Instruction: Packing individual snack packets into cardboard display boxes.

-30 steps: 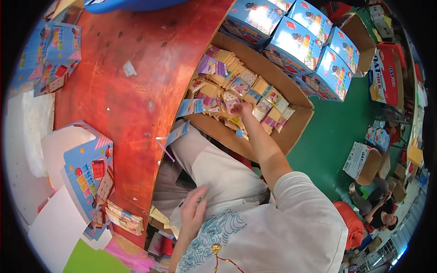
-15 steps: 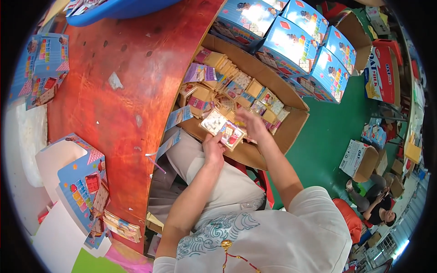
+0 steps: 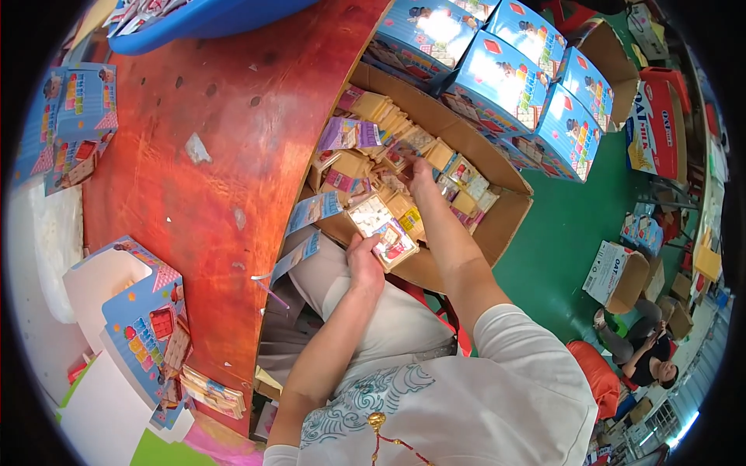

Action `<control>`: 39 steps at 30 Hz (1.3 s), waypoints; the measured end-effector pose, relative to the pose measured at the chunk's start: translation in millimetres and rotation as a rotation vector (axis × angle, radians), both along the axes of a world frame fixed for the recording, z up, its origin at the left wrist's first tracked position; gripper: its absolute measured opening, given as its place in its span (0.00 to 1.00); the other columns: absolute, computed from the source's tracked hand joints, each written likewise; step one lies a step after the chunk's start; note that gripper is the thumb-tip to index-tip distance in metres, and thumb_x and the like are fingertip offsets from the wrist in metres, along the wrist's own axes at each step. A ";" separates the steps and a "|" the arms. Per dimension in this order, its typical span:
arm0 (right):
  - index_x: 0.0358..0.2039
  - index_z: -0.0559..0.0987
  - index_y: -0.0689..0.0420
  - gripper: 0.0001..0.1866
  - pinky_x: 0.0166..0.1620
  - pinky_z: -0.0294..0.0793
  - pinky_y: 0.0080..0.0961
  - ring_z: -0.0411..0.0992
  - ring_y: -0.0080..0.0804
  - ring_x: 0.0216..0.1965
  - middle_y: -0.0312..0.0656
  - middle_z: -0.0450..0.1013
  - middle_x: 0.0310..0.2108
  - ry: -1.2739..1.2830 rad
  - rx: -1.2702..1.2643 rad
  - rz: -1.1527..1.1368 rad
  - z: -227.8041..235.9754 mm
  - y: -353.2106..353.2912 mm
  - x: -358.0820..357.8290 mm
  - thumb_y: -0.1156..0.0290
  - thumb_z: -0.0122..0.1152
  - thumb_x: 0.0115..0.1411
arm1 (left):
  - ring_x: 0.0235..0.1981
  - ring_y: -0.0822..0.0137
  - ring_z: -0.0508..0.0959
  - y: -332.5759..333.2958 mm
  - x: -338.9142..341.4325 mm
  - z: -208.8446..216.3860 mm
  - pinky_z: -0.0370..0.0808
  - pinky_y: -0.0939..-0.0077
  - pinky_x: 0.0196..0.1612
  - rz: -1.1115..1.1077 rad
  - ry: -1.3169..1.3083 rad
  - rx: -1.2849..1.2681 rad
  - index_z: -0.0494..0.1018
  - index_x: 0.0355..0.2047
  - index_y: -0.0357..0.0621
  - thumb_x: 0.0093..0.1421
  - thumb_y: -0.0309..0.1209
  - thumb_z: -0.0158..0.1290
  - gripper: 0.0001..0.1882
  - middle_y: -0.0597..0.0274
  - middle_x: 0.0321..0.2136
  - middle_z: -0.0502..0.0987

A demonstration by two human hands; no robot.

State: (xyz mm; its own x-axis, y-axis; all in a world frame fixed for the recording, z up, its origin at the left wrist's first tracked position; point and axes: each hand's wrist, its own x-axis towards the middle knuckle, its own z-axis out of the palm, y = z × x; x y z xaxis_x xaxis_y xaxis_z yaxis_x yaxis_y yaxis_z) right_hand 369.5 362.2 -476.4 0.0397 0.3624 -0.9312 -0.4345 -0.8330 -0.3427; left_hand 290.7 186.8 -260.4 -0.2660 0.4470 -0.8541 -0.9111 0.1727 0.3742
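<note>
My left hand (image 3: 365, 264) is closed around flat, clear-wrapped snack packets (image 3: 382, 231) with a printed label, held over the near side of an open cardboard box (image 3: 497, 233). How many packets it holds, I cannot tell. My right hand (image 3: 420, 177) reaches down into the box, its fingers bent at the edge of a printed snack packet (image 3: 396, 158); the fingertips are partly hidden. Many similar packets lie loose in the box, among them a purple one (image 3: 347, 133) and plain beige ones (image 3: 356, 165).
A red worn table (image 3: 217, 155) runs along the left, with a blue basin (image 3: 210, 19), an opened blue display carton (image 3: 144, 330) and a packet stack (image 3: 211, 392) on it. Closed blue cartons (image 3: 497, 78) stand beyond the box. A person (image 3: 649, 353) sits on the right.
My right hand has moved away from the packets in my left hand, farther into the box, to a packet there. My left hand has dropped slightly nearer to me, keeping its packets.
</note>
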 end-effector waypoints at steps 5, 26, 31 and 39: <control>0.34 0.73 0.54 0.09 0.32 0.69 0.37 0.65 0.28 0.24 0.34 0.68 0.26 0.031 0.099 0.185 44.8 -29.5 52.1 0.66 0.59 0.54 | 0.46 0.65 0.74 -7.1 -0.1 15.3 0.70 0.70 0.53 -0.182 0.064 0.118 0.67 0.46 0.35 0.57 0.20 0.46 0.15 0.55 0.45 0.74; 0.36 0.80 0.64 0.13 0.49 0.69 0.25 0.74 0.29 0.40 0.42 0.78 0.37 0.651 0.691 1.445 387.9 -186.0 -20.2 0.72 0.60 0.50 | 0.53 0.63 0.72 -278.9 -111.3 265.8 0.67 0.67 0.57 0.556 0.992 0.015 0.58 0.58 0.36 0.51 0.19 0.47 0.31 0.54 0.52 0.70; 0.45 0.76 0.67 0.20 0.50 0.68 0.23 0.72 0.26 0.44 0.42 0.76 0.42 0.793 0.720 1.570 427.8 -240.9 -87.9 0.72 0.59 0.51 | 0.60 0.60 0.62 -321.8 -159.3 262.4 0.59 0.68 0.62 0.439 1.325 -0.377 0.55 0.61 0.34 0.53 0.21 0.49 0.34 0.49 0.59 0.60; 0.48 0.73 0.68 0.20 0.49 0.69 0.21 0.72 0.23 0.43 0.40 0.74 0.43 0.908 0.674 1.692 465.7 -292.9 -122.7 0.77 0.57 0.54 | 0.58 0.59 0.67 -297.2 -71.8 266.0 0.63 0.62 0.60 0.546 0.807 0.433 0.53 0.63 0.38 0.58 0.25 0.46 0.32 0.50 0.58 0.64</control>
